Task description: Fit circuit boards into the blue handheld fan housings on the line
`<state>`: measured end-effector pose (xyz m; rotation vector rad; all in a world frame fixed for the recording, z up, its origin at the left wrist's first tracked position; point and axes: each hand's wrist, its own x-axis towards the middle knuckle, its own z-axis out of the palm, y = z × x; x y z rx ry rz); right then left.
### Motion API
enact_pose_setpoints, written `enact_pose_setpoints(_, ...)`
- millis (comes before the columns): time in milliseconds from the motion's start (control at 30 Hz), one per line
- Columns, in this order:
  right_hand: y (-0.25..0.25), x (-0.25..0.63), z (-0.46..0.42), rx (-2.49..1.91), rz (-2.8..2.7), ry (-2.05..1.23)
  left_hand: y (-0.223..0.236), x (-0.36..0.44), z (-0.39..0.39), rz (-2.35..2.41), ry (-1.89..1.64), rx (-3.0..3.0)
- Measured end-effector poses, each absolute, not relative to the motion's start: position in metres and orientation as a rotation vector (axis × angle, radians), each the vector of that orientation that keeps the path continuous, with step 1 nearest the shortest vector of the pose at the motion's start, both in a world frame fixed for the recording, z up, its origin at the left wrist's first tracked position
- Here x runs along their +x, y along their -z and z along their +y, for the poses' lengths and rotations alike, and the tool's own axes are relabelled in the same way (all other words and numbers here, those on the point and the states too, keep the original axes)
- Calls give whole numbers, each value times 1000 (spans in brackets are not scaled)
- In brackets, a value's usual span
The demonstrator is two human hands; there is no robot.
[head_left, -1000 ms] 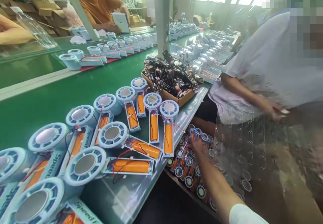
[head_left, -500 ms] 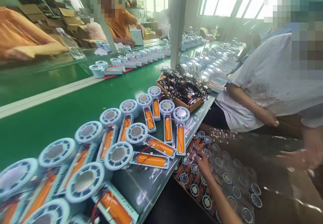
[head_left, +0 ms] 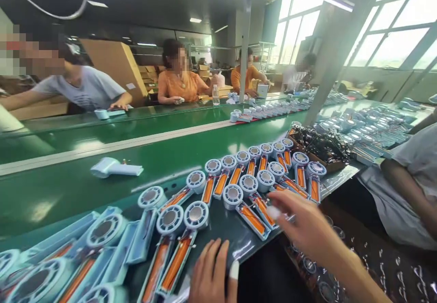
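My left hand [head_left: 213,271] lies at the bench's near edge, fingers stretched out, a white cover on its thumb. It is beside light-blue handheld fan halves [head_left: 177,257] whose handles hold orange battery cells. My right hand [head_left: 300,221] reaches over the bench edge, with a white cover on one fingertip. Its fingers are apart, close to the handle of another fan half [head_left: 262,209] in the row; I see nothing held, and whether it touches the handle is unclear. Red wires run from several of the fan halves. Round silvery discs sit in their heads.
A carton of black circuit boards [head_left: 321,146] stands at the row's far end. One closed fan body [head_left: 116,168] lies on the green belt [head_left: 61,194]. Below the bench at right is a tray of round parts [head_left: 327,275]. Co-workers sit across the belt and at right.
The view has swung left and up. My right hand has come from the tray below the bench to the fan halves on top. My left hand has come into view.
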<state>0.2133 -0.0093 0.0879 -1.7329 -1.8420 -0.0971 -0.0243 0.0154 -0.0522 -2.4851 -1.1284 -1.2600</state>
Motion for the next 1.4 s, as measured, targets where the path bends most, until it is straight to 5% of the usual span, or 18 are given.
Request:
enact_pose_setpoints(167,-43,136,25,-2002,-1995,477,51,-34,7,-1256,1295,-2368)
enact_pose_setpoints(367,-15,143,4,-1875,-1870,630,24,-54,-4,-1339,1468,-2218)
enact_pose_setpoints(567,-66,175,8,-1695,-2052,79,17,-34,8,-1301,1629,-2405)
enact_pose_setpoints(800,-160,336,53,-2423,-1315,539,46,-1,54,-1390,1573,-2557)
enact_pose_setpoints(1067,-166,399,85,-2910,-1410,281,22,59,27,-1407,1406,-2453)
enact_pose_setpoints(1400,-199,408,84,-2633,-1436,549,39,46,22,-1511,1581,-2550)
